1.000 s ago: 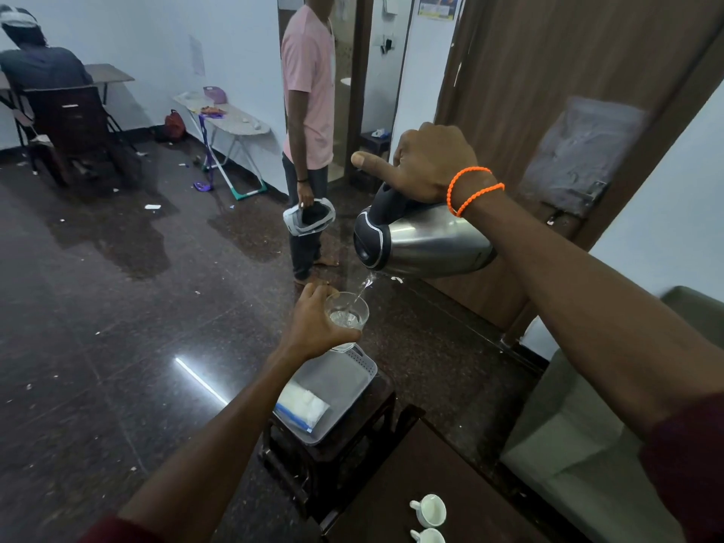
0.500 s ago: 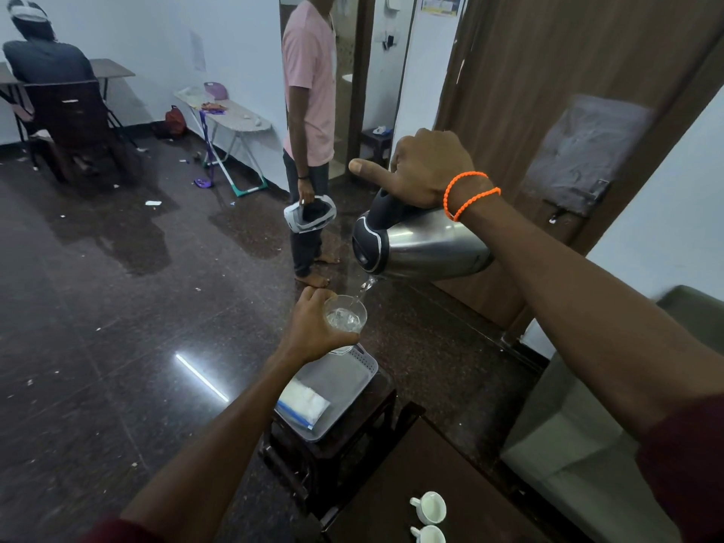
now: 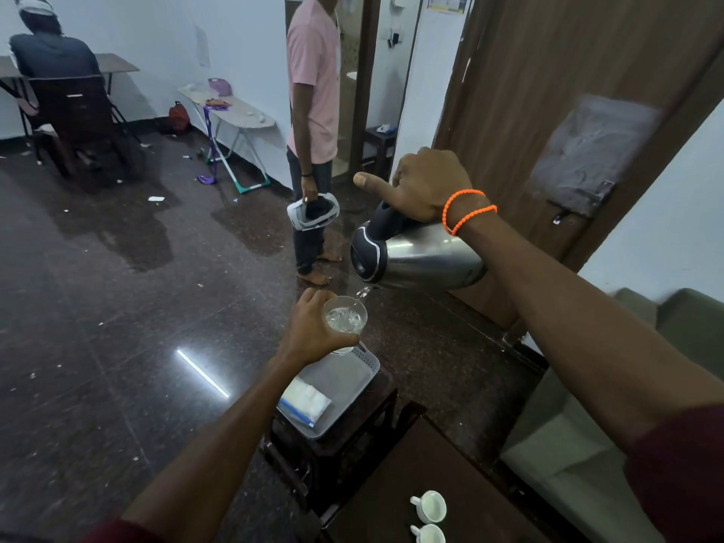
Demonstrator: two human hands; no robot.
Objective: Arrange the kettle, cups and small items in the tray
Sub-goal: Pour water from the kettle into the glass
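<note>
White cups (image 3: 430, 506), two of them, are seen at the near edge of a dark table (image 3: 391, 484). Beyond, a clear tray (image 3: 352, 380) is carried by a dark stool (image 3: 333, 444), with a white packet (image 3: 305, 401) lying in its near corner. Above the tray's far end a glass (image 3: 346, 316) is gripped by the left hand (image 3: 313, 327), fingers curled round it. Water is seen falling into the glass from a steel kettle (image 3: 419, 256), tipped on its side; its black handle is gripped by the right hand (image 3: 427, 186), thumb stretched out. Farther off, a standing person (image 3: 313, 84) is seen by a doorway.
</note>
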